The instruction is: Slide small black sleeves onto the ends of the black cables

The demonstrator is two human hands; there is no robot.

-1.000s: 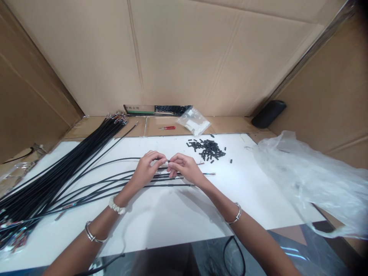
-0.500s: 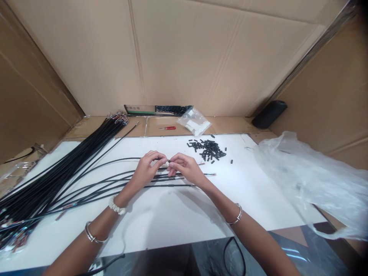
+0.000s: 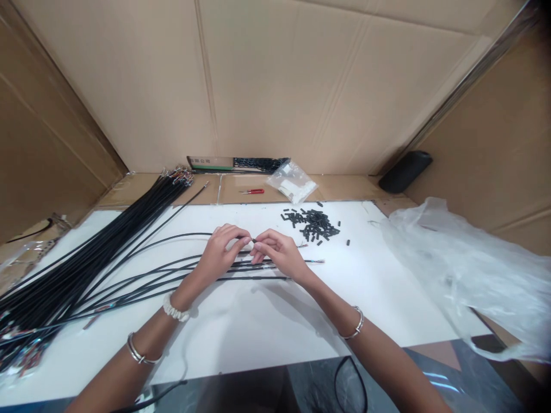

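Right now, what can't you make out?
Head view, all four:
What's between left hand and right hand: fingers cover it, too small.
Small black tubular pieces: overlapping, uncountable.
Long black cable bundle: left edge cuts it.
Translucent white plastic bag: right edge cuts it.

Both hands [image 3: 248,250] fingertip to fingertip, fingers curled

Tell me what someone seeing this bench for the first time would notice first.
Probably the thick bundle of black cables, fanning across the left side of the white work surface, with bare coloured wires at its ends. Next come the left hand and right hand, fingertips nearly meeting over the middle around a cable end. Just beyond the right hand sits a loose heap of small black pieces.
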